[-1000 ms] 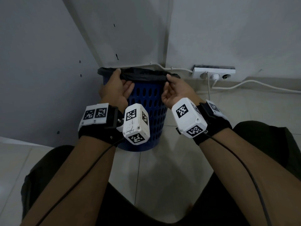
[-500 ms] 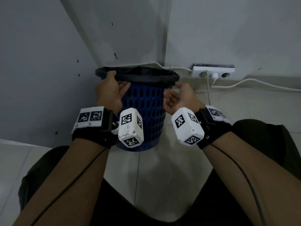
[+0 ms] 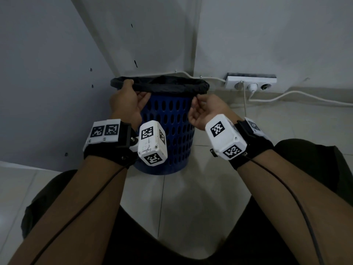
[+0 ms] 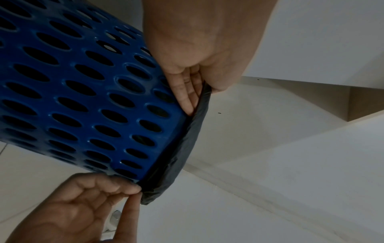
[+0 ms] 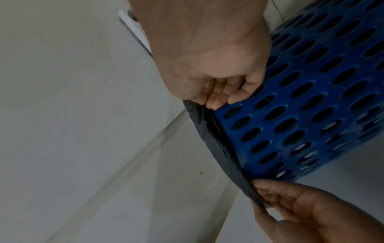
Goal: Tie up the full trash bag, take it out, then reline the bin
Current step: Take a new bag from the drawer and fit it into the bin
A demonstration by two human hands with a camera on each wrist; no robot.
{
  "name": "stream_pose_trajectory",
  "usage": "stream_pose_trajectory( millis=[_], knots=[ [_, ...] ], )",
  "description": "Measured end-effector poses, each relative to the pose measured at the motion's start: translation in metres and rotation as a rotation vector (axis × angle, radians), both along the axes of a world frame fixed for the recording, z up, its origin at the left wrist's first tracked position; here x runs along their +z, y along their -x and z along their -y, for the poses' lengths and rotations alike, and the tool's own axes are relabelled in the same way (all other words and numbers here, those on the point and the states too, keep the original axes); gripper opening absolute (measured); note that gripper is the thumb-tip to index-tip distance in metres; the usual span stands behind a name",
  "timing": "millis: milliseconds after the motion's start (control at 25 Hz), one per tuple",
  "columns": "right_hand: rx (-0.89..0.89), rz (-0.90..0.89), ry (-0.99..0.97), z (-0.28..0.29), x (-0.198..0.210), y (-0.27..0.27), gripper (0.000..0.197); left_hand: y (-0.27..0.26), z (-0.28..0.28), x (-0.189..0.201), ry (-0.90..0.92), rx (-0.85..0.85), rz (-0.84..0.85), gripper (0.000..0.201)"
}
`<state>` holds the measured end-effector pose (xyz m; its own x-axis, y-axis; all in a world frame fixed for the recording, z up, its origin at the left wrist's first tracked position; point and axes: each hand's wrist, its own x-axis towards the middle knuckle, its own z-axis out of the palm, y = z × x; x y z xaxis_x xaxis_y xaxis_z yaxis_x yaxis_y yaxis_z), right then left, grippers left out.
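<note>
A blue perforated bin (image 3: 170,131) stands on the floor in a wall corner. A black trash bag (image 3: 164,87) lines it, its edge rolled over the rim. My left hand (image 3: 136,90) holds the rolled edge at the left: thumb on top, fingers tucked under the fold (image 4: 187,100). At the right side my right hand (image 3: 197,96) pinches the bag's edge (image 5: 199,113) just below the rim, fingers curled, palm up. The inside of the bag is hidden.
A white power strip (image 3: 252,83) with plugs lies against the wall right of the bin, and white cables (image 3: 298,96) run along the skirting. Walls close in behind and to the left. My knees frame pale floor tiles (image 3: 181,197) in front.
My right hand left the rim and dropped away with its palm open, then came back and now pinches the bag's right edge. My left hand stayed on the left edge.
</note>
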<state>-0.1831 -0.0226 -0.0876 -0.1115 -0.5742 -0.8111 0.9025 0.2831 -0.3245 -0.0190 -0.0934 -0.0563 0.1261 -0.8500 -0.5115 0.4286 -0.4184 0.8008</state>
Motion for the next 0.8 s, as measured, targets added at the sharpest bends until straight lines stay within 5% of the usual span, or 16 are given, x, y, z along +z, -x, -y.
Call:
stream_pose_trajectory(
  millis=[240,560,800],
  knots=[
    [0.068,-0.095,0.028,-0.003,0.009,0.000,0.039,-0.004,-0.001,-0.001,-0.004,-0.014,0.041,0.012],
    [0.177,-0.317,0.021,0.003,0.022,-0.003,0.018,0.008,-0.021,0.008,-0.085,-0.305,0.171,0.041],
    [0.155,-0.226,0.094,0.000,0.016,-0.018,0.020,0.020,-0.020,-0.008,-0.059,-0.166,0.056,0.040]
  ],
)
